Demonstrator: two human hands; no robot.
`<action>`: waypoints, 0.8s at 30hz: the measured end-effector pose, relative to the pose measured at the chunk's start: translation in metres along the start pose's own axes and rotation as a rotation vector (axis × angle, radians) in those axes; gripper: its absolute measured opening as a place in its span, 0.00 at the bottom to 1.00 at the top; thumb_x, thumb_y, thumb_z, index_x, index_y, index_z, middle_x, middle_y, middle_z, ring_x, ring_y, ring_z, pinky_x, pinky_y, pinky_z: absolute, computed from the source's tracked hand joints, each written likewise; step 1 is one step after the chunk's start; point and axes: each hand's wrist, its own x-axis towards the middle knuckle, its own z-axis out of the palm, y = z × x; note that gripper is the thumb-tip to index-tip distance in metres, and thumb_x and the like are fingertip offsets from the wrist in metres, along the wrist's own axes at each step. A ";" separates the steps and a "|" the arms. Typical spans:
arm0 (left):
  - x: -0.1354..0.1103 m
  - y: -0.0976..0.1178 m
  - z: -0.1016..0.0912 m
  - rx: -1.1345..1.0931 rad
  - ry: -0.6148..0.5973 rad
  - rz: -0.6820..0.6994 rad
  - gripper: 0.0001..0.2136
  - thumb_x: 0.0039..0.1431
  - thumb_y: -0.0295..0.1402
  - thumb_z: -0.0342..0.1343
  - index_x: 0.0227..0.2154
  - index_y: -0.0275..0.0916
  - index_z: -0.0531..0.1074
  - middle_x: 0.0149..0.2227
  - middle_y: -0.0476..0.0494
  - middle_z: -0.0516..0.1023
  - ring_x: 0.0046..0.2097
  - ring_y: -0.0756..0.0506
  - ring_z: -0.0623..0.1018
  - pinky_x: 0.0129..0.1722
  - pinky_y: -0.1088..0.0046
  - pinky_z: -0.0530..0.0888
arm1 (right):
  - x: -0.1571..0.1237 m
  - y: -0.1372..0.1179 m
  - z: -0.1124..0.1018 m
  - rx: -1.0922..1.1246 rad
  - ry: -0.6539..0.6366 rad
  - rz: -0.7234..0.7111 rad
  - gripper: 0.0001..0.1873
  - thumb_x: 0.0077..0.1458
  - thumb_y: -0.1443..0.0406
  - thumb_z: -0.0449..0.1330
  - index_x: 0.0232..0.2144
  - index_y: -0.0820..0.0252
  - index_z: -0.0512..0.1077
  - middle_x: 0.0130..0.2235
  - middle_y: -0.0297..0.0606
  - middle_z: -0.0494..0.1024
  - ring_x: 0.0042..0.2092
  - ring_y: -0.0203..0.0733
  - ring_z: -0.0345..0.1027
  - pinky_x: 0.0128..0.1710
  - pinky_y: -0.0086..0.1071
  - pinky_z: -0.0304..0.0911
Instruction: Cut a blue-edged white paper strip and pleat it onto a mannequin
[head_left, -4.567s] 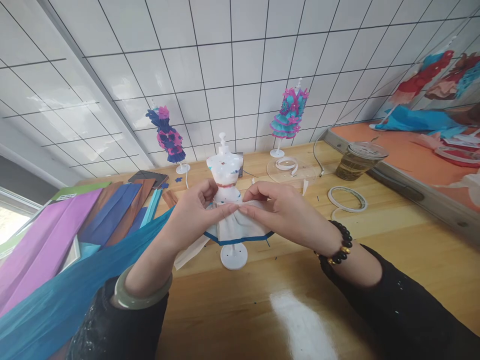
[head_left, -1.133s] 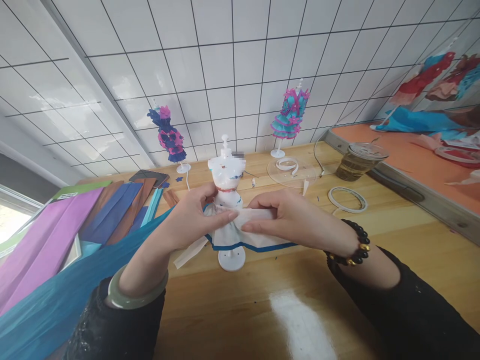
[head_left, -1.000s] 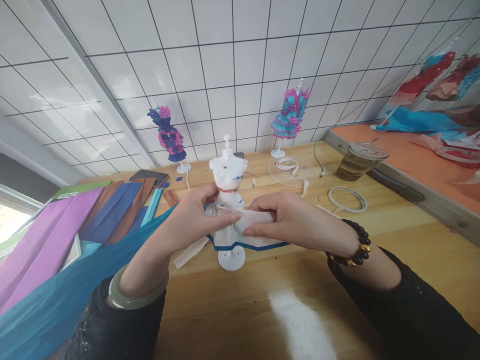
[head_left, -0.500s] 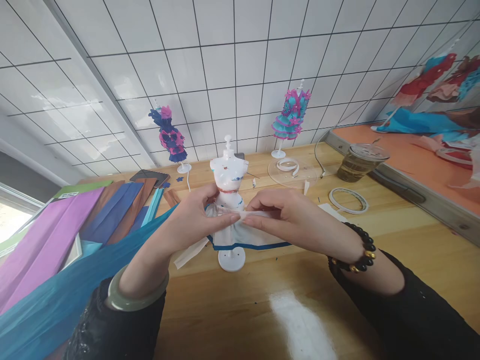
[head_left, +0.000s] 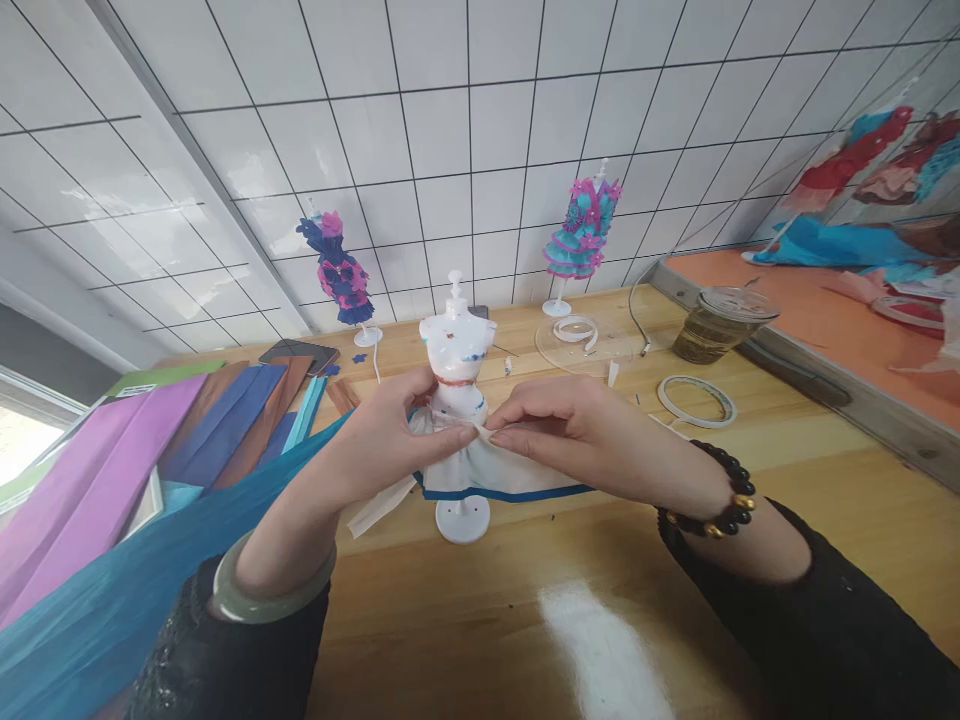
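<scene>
A small white mannequin [head_left: 456,345] stands upright on a round base, with red and blue marks on its torso. White crepe paper [head_left: 457,470] with a dark blue lower edge lies around its waist like a skirt. My left hand [head_left: 397,425] presses the paper's upper edge at the waist, thumb in front and fingers partly hidden behind the mannequin. My right hand [head_left: 562,425] pinches a gathered fold of the same paper between thumb and fingers, just right of the left thumb. Both thumb tips nearly meet at the waist.
Two dressed mannequins, one navy and pink [head_left: 341,275], one turquoise and pink [head_left: 585,235], stand by the tiled wall. A tape roll [head_left: 697,401] and a lidded cup [head_left: 724,325] are at right. Coloured paper sheets [head_left: 112,440] and long blue crepe paper [head_left: 187,560] lie at left.
My right hand has drawn the white paper slightly, forming a fold beside my left thumb. My left hand and the mannequin have barely moved.
</scene>
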 end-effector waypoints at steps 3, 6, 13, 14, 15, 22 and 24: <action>0.000 0.001 0.000 0.008 -0.008 0.010 0.15 0.51 0.39 0.60 0.39 0.38 0.71 0.41 0.42 0.75 0.44 0.40 0.74 0.41 0.63 0.71 | 0.002 0.003 0.003 0.014 0.052 0.049 0.08 0.56 0.62 0.57 0.31 0.58 0.75 0.28 0.31 0.76 0.29 0.31 0.65 0.27 0.25 0.58; 0.000 0.001 0.000 0.019 -0.014 0.025 0.14 0.51 0.39 0.60 0.39 0.37 0.71 0.40 0.42 0.76 0.44 0.40 0.74 0.42 0.63 0.71 | 0.002 0.004 0.006 0.009 0.095 0.092 0.08 0.55 0.61 0.59 0.29 0.58 0.74 0.27 0.30 0.75 0.27 0.31 0.63 0.26 0.25 0.57; 0.000 0.000 0.001 0.037 -0.002 0.021 0.16 0.52 0.41 0.59 0.40 0.37 0.71 0.41 0.41 0.75 0.44 0.40 0.74 0.42 0.62 0.71 | 0.002 0.004 0.008 -0.006 0.128 0.134 0.08 0.54 0.59 0.59 0.29 0.57 0.74 0.25 0.30 0.73 0.25 0.30 0.60 0.23 0.25 0.55; 0.000 0.000 0.001 0.042 -0.003 0.022 0.16 0.52 0.41 0.59 0.40 0.37 0.71 0.41 0.41 0.75 0.44 0.40 0.74 0.42 0.62 0.71 | 0.002 0.004 0.008 -0.005 0.132 0.135 0.08 0.54 0.59 0.59 0.28 0.57 0.74 0.25 0.29 0.73 0.25 0.30 0.60 0.23 0.25 0.55; 0.000 0.000 0.001 0.046 -0.003 0.022 0.16 0.52 0.41 0.59 0.40 0.37 0.71 0.41 0.41 0.75 0.44 0.40 0.74 0.42 0.62 0.71 | 0.002 0.004 0.007 -0.003 0.136 0.137 0.08 0.54 0.59 0.59 0.28 0.57 0.73 0.25 0.29 0.72 0.25 0.30 0.60 0.23 0.25 0.55; -0.001 0.003 0.001 0.041 -0.023 0.040 0.15 0.52 0.38 0.59 0.41 0.38 0.72 0.39 0.42 0.75 0.43 0.40 0.74 0.42 0.63 0.71 | 0.002 0.003 0.008 -0.028 0.167 0.134 0.07 0.53 0.61 0.60 0.27 0.58 0.72 0.22 0.27 0.69 0.24 0.29 0.58 0.22 0.24 0.53; -0.001 0.004 0.001 0.035 -0.027 0.041 0.14 0.51 0.37 0.60 0.40 0.38 0.72 0.36 0.43 0.76 0.42 0.40 0.74 0.41 0.64 0.71 | 0.003 0.003 0.009 -0.037 0.172 0.135 0.07 0.53 0.61 0.60 0.26 0.58 0.72 0.22 0.27 0.69 0.23 0.29 0.57 0.21 0.24 0.52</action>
